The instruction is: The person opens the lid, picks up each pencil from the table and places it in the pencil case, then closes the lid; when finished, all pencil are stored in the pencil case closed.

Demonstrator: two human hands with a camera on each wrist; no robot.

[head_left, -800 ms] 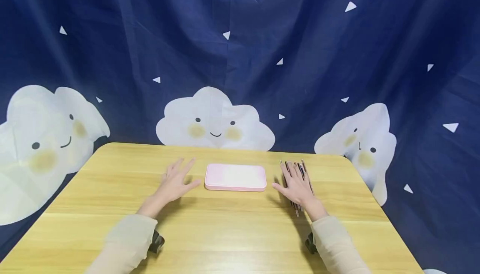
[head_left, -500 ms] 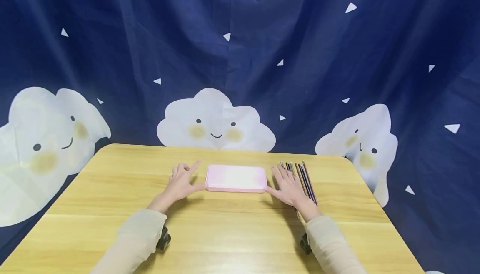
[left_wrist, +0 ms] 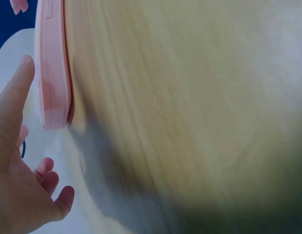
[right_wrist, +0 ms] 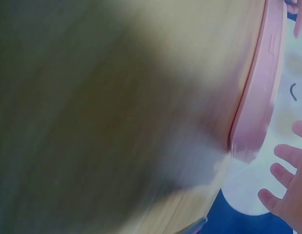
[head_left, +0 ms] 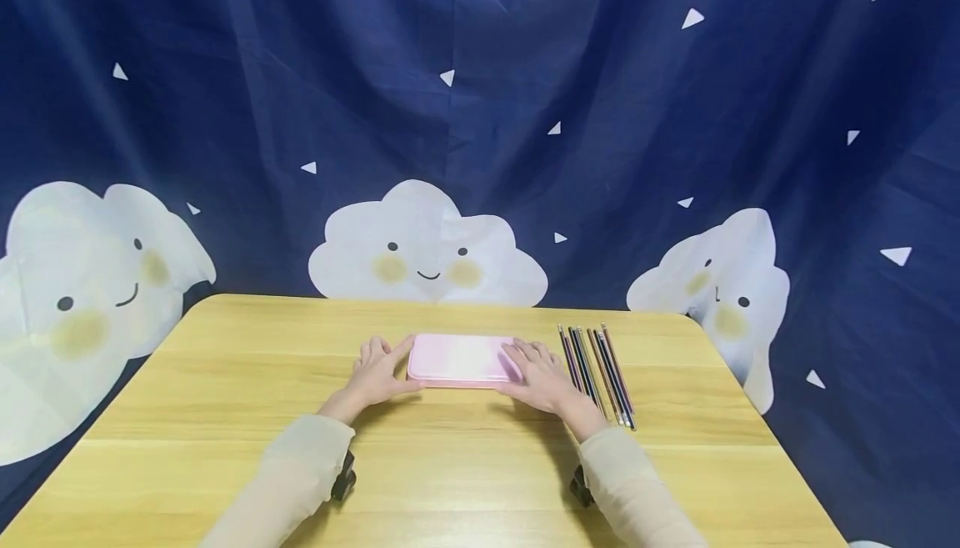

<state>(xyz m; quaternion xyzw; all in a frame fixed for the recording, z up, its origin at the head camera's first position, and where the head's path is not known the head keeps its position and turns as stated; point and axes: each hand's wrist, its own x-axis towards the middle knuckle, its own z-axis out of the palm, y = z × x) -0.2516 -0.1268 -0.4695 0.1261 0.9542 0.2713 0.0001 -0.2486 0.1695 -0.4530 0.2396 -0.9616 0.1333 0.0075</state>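
A flat pink pencil case (head_left: 459,359) lies closed on the table. At its left end is my left hand (head_left: 373,376), thumb near the front corner and index finger along the side. My right hand (head_left: 542,379) reaches over the case's right end, fingers above the lid and thumb by the front edge. In the left wrist view, the thumb lies beside the case's pink side wall (left_wrist: 54,73) and the other fingers are loosely bent. Spread fingers show near the case (right_wrist: 258,92) in the right wrist view. Firm contact cannot be told.
Several pencils (head_left: 582,369) lie side by side to the right of my right hand, in two loose groups. The wooden table (head_left: 450,473) ends at a far edge, with a dark blue cloud-printed curtain (head_left: 480,131) behind it.
Both hands have moved inward to the ends of the pencil case. The right hand has come left off the pencils, which now show fully. The case stays about where it was.
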